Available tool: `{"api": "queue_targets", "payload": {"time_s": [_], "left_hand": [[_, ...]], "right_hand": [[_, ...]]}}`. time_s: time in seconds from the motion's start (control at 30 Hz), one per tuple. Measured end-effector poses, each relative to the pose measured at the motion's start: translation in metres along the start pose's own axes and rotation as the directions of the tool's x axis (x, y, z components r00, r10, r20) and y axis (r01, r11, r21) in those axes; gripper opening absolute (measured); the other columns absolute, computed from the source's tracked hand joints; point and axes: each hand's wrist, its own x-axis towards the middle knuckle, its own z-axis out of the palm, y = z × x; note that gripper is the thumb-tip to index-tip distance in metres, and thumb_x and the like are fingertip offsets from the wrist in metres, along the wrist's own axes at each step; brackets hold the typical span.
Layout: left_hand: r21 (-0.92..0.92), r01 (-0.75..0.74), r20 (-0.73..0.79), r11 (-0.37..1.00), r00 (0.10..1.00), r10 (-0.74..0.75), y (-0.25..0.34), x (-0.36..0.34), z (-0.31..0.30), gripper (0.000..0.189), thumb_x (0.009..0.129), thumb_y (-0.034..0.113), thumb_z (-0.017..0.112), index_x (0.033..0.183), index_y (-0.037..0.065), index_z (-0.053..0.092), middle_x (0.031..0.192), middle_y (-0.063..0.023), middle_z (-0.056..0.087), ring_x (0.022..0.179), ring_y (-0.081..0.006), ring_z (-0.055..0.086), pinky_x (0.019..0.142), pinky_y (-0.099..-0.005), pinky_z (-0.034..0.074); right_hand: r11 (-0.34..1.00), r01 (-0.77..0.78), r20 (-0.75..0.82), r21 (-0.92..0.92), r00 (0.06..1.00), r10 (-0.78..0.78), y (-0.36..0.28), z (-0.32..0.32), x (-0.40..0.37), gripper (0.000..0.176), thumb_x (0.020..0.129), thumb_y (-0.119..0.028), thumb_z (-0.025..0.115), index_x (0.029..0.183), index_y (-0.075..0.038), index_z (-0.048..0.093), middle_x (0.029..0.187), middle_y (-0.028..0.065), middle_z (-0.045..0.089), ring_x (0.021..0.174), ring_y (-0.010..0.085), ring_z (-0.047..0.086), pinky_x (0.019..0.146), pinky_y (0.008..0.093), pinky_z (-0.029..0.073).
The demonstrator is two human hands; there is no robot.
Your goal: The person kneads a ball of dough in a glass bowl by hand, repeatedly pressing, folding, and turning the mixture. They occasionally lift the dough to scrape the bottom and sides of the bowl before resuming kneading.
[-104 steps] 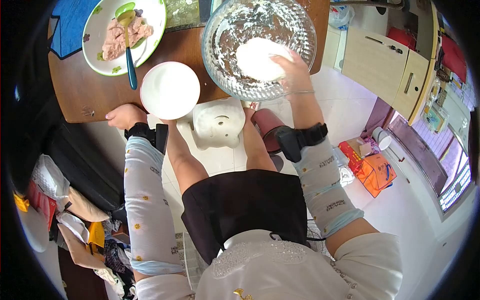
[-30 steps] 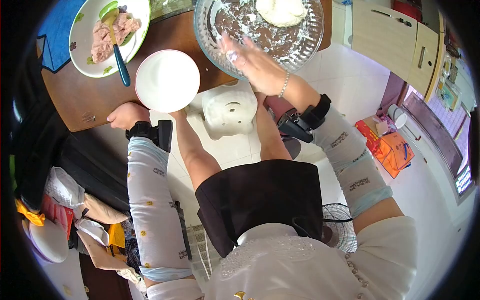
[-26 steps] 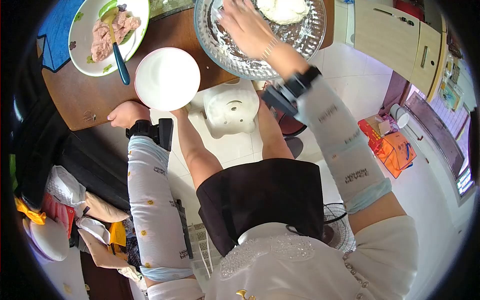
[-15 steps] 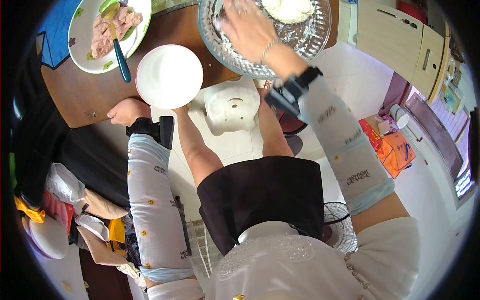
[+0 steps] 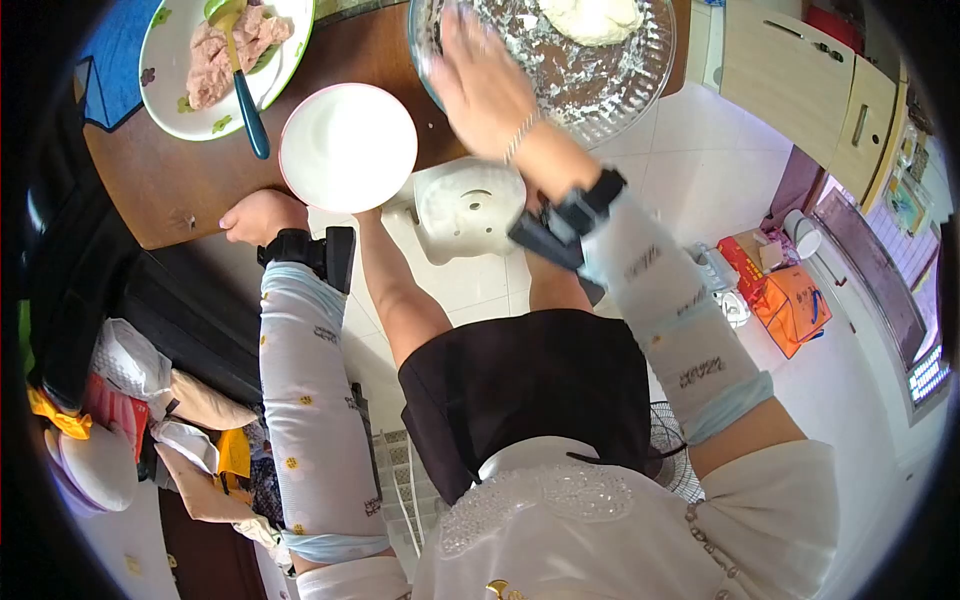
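Observation:
My right hand [image 5: 487, 90] is over the left rim of a clear glass bowl [image 5: 655, 85], fingers stretched out, holding nothing; its fingertips are slightly blurred. White dough [image 5: 595, 18] lies at the far side of this bowl, and white floury smears mark the glass. My left hand [image 5: 265, 217] is curled at the front edge of the brown table [image 5: 150, 205], just below a white bowl [image 5: 350, 148] with a pink rim. The bowl's inside looks plain white. Its fingers are partly hidden, with the visible ones bent against the table edge.
A white plate [image 5: 160, 95] holds pink minced meat [image 5: 215, 65] and a spoon [image 5: 250, 120] with a dark teal handle. Under the table stands a white stool [image 5: 470, 215]. Bags and clothes [image 5: 190, 420] pile up at left; an orange bag [image 5: 790, 310] sits at right.
My right hand has moved down and slightly left, from inside the glass bowl to over its left rim. The view has shifted a little; my left hand stays at the table edge.

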Motion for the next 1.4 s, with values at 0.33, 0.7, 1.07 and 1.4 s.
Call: {"api": "queue_targets", "payload": {"time_s": [0.33,0.7,1.07,1.4], "left_hand": [[0.086,0.005,-0.019,0.996,1.0,-0.003,0.0,0.002,0.001,0.056,0.095,0.033,0.013,0.117,-0.009,0.042,0.118,-0.0273,0.05,0.105,-0.0414,0.051,0.091,-0.0449,0.046],[0.016,-0.034,-0.004,0.999,0.999,0.034,-0.003,0.006,0.004,0.056,0.095,0.032,0.012,0.116,-0.009,0.043,0.118,-0.0279,0.049,0.105,-0.0418,0.05,0.092,-0.0449,0.045],[0.072,0.005,-0.017,0.997,1.0,-0.003,-0.001,0.004,0.003,0.057,0.095,0.032,0.012,0.117,-0.009,0.044,0.117,-0.0279,0.051,0.106,-0.0419,0.051,0.092,-0.0445,0.044],[0.039,-0.024,-0.014,0.999,1.0,0.024,-0.003,0.006,0.003,0.058,0.095,0.032,0.011,0.114,-0.011,0.045,0.115,-0.0279,0.052,0.103,-0.0421,0.052,0.091,-0.0454,0.045]], "right_hand": [[0.991,-0.114,-0.027,0.068,0.993,0.116,-0.004,-0.005,0.019,0.064,0.094,-0.039,0.03,0.133,0.012,0.025,0.136,0.0292,0.031,0.129,0.0366,0.03,0.109,0.0399,0.019],[0.984,-0.094,-0.116,0.154,0.987,0.112,-0.018,0.016,0.008,0.066,0.093,-0.038,0.027,0.131,0.016,0.023,0.136,0.031,0.03,0.131,0.0387,0.026,0.11,0.043,0.015],[0.986,-0.117,-0.131,0.116,0.983,0.132,-0.024,0.022,-0.002,0.067,0.093,-0.039,0.03,0.131,0.015,0.024,0.136,0.0306,0.03,0.131,0.0363,0.026,0.11,0.0411,0.014],[0.987,-0.131,-0.171,0.097,0.974,0.146,-0.019,0.013,0.003,0.066,0.092,-0.037,0.032,0.131,0.015,0.025,0.135,0.0313,0.033,0.13,0.0371,0.028,0.11,0.04,0.015]]}}
